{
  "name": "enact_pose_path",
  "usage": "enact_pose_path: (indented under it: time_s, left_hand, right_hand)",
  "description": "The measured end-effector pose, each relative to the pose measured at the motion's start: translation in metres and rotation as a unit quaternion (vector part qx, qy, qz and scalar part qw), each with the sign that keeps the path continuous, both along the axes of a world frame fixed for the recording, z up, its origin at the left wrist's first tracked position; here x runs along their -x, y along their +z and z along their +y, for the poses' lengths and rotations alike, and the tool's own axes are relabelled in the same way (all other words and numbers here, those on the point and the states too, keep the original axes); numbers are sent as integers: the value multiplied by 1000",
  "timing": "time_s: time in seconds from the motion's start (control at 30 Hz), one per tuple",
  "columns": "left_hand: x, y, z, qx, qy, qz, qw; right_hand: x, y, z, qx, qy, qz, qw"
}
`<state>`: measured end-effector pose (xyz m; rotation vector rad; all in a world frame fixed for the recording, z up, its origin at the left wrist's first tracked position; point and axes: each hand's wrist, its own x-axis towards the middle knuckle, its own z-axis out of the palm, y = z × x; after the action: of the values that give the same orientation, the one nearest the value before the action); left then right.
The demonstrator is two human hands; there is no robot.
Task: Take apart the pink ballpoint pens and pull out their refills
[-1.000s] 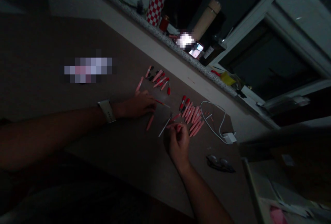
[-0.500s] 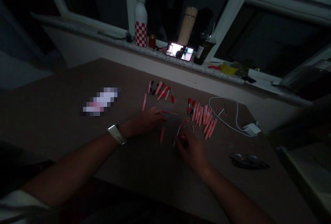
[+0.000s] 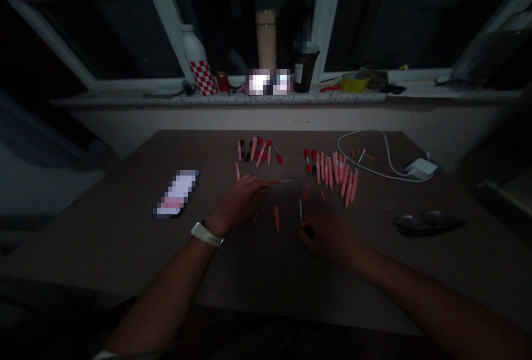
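Observation:
My left hand, with a pale watch on the wrist, pinches the red end of a thin pen refill whose clear end points right. Curled low over the table, my right hand has its fingertips closed at the lower end of a thin white stick. A pink pen barrel lies between the hands, and a short red piece lies beside the left one. Just beyond the right hand are a pink part and a small pink piece. Dim light blurs the fingertips.
Pink, red and black pens lie at the back, with a row of pink pens to the right. A phone is at left; glasses and a white charger are at right. Bottles stand on the windowsill.
The view has levelled and turned. My left hand still pinches the refill, and the short red piece beside it now shows. A red thing seen within my right hand earlier is mostly hidden.

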<state>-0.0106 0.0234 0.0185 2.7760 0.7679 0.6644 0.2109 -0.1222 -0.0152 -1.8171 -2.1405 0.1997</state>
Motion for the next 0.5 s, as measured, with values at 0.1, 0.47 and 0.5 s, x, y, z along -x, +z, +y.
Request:
enact_pose_path:
  time_s: [0.1, 0.47, 0.5]
  left_hand:
    - [0, -3, 1, 18, 5, -27, 999]
    - [-9, -8, -5, 72, -5, -65, 995]
    - [-10, -8, -5, 73, -5, -65, 995]
  right_hand:
    - [0, 7, -3, 35, 10, -24, 999]
    - [-7, 23, -7, 90, 5, -61, 994]
    - [-8, 23, -7, 91, 1, -60, 994]
